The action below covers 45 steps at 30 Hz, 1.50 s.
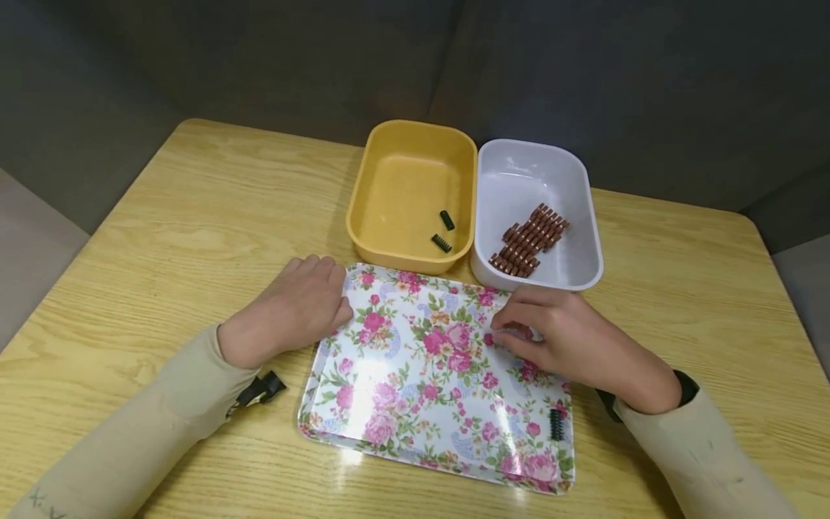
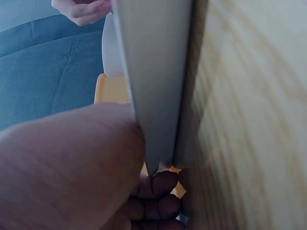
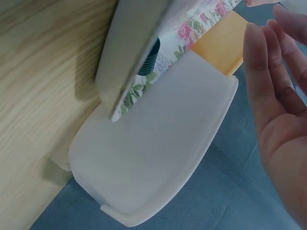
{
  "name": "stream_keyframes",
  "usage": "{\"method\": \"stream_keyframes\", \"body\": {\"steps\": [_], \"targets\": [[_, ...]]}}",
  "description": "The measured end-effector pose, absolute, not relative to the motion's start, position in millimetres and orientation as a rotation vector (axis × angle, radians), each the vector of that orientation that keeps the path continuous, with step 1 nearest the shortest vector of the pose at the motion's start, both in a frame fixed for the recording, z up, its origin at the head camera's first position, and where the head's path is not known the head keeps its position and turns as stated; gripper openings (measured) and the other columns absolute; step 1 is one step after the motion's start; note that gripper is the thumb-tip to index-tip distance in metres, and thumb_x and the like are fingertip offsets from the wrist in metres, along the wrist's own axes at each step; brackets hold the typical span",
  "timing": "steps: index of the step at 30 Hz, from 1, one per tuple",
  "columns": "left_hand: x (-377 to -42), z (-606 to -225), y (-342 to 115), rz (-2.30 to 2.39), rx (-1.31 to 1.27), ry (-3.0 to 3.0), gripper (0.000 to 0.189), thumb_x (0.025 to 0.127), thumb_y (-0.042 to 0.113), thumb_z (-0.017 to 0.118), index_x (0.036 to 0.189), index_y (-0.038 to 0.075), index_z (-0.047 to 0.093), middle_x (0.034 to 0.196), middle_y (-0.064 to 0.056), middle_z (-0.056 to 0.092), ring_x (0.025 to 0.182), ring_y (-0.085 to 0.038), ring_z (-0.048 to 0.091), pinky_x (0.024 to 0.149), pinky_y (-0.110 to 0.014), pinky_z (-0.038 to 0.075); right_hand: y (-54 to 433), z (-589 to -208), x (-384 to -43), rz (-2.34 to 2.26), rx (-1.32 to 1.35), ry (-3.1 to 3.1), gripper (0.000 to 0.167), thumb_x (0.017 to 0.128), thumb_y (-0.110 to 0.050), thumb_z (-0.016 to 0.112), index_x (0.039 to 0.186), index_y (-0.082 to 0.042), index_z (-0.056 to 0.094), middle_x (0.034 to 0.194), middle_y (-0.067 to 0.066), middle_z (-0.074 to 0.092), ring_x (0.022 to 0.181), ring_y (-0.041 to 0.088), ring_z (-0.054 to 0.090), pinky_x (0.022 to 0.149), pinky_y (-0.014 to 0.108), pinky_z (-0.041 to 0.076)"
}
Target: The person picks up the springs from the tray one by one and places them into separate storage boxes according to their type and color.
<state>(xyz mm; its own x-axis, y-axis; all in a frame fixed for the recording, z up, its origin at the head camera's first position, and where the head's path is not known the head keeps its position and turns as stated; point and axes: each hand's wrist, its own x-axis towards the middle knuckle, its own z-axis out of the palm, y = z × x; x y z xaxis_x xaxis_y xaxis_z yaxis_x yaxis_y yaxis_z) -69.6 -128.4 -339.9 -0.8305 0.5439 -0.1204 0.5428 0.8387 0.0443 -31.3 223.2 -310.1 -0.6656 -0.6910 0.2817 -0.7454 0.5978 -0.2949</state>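
A floral tray [image 1: 415, 389] lies on the table. At its far left corner my left hand [image 1: 305, 303] grips the rim; the left wrist view shows curled fingers [image 2: 158, 208] by the tray's side wall [image 2: 153, 62]. My right hand [image 1: 558, 331] hovers over the far right part of the tray, fingers bent loosely. Nothing shows between its fingertips [image 3: 256, 43] in the right wrist view. One dark coil spring [image 1: 557, 425] lies on the tray near the right rim. Behind the tray, a yellow bin [image 1: 405, 173] contains two dark springs [image 1: 444, 231].
Beside the yellow bin stands a white bin [image 1: 586, 216] with many brown spring-like pieces [image 1: 532, 241] heaped inside. Both bins are close to the tray's far edge. A black strap [image 1: 262, 388] hangs at the left sleeve. A dark curtain [image 1: 292, 65] rises behind the wooden table [image 1: 162, 238].
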Motion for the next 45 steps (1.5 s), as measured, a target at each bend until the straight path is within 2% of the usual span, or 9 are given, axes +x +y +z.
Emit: {"method": "stream_keyframes", "body": {"steps": [9, 23, 36, 45], "targets": [[-69.8, -340.0, -129.5, 0.029, 0.867, 2.905, 0.022, 0.097, 0.024, 0.042, 0.083, 0.007, 0.043, 0.082, -0.007, 0.042, 0.079, -0.025, 0.039, 0.079, -0.039, 0.037, 226.8, -307.0, -29.8, 0.617, 1.271, -2.728, 0.021, 0.079, -0.008, 0.086, 0.093, -0.022, 0.077, 0.090, -0.011, 0.071, 0.080, -0.001, 0.063, 0.068, 0.020, 0.054], [-70.8, -337.5, -129.5, 0.035, 0.868, 2.898, 0.023, 0.098, 0.025, 0.044, 0.087, 0.005, 0.045, 0.083, -0.008, 0.043, 0.081, -0.026, 0.041, 0.081, -0.041, 0.039, 234.3, -297.9, -23.3, 0.635, 1.361, -3.000, 0.017, 0.084, -0.017, 0.084, 0.097, -0.023, 0.076, 0.096, -0.011, 0.072, 0.084, 0.002, 0.067, 0.072, 0.023, 0.058], [-70.2, -338.0, -130.0, 0.053, 0.865, 2.894, 0.022, 0.097, 0.025, 0.044, 0.086, 0.006, 0.045, 0.083, -0.008, 0.043, 0.082, -0.026, 0.041, 0.083, -0.042, 0.040, 232.6, -297.1, -17.3, 0.556, 1.352, -3.392, 0.019, 0.086, -0.029, 0.082, 0.101, -0.027, 0.070, 0.096, -0.015, 0.063, 0.081, -0.001, 0.052, 0.070, 0.023, 0.048], [-69.2, -338.4, -129.6, 0.063, 0.866, 2.901, 0.021, 0.097, 0.024, 0.045, 0.086, 0.006, 0.046, 0.082, -0.008, 0.044, 0.081, -0.027, 0.043, 0.083, -0.043, 0.041, 227.6, -300.3, -7.7, 0.469, 1.260, -3.549, 0.026, 0.081, -0.026, 0.086, 0.088, -0.026, 0.061, 0.083, -0.012, 0.054, 0.073, 0.003, 0.044, 0.063, 0.023, 0.038]]}}
